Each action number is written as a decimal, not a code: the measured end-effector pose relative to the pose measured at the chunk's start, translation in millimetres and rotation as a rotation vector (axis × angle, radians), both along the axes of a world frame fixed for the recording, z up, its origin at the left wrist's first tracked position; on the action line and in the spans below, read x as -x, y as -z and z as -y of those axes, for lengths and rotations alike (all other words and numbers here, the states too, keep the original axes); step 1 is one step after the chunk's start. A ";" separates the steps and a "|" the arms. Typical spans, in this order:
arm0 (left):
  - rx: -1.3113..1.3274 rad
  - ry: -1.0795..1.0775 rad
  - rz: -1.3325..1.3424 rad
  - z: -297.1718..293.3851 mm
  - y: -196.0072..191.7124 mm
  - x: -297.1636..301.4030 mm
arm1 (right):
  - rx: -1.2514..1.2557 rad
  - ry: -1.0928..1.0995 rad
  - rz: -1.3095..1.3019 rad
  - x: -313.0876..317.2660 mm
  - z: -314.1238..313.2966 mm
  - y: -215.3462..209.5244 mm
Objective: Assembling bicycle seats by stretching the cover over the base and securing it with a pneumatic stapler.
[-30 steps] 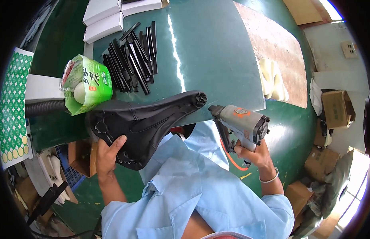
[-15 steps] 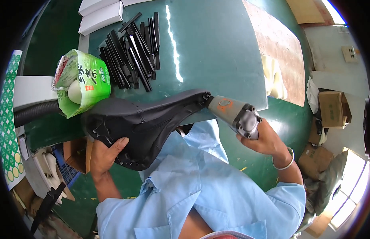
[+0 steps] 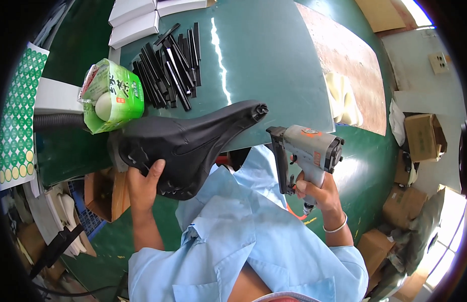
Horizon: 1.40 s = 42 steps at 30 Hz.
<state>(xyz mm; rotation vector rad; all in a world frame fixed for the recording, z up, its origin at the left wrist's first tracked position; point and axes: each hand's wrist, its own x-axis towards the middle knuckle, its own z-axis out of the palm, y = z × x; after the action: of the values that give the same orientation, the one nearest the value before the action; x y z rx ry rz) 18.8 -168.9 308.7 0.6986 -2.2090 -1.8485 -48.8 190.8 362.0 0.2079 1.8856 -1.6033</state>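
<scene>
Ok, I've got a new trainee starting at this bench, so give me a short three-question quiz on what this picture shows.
1. True or false: the left hand grips the wide rear end of the black saddle.
2. Which hand holds the grey staple gun?
A. the left hand
B. the right hand
C. neither
3. Fill in: the pile of black strips lies on the green ____, beside a green packet.

Key
1. True.
2. B; the gun's nose is off the saddle, to its right.
3. Table.
</scene>
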 end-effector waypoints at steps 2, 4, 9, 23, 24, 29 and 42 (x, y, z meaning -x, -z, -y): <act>0.040 0.038 -0.043 -10.7 -4.6 7.0 | 0.030 0.019 -0.034 -0.5 3.8 0.2; 0.077 0.072 -0.078 -23.3 -12.1 11.6 | 0.091 0.047 -0.062 -2.3 5.3 0.4; 0.093 0.107 -0.152 -30.3 -10.9 25.2 | 0.090 0.010 -0.064 1.8 11.1 4.0; 0.089 0.161 -0.171 -25.0 -2.6 25.7 | -0.057 -0.152 0.036 1.4 36.7 -12.4; 0.090 0.149 -0.214 -25.1 -1.2 27.3 | -0.058 -0.161 0.034 3.7 37.8 -12.9; 0.065 0.137 -0.205 -23.3 0.0 29.1 | 0.032 -0.255 -0.031 4.3 34.5 -12.6; -0.012 0.175 -0.134 -22.0 3.5 23.9 | -0.144 -0.463 0.051 -4.7 54.4 -29.9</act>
<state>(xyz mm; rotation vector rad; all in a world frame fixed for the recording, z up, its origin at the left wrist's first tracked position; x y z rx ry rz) -5.1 -146.8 305.2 0.3806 -2.2365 -1.9272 -44.1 136.5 391.8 -0.1211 1.8433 -1.1432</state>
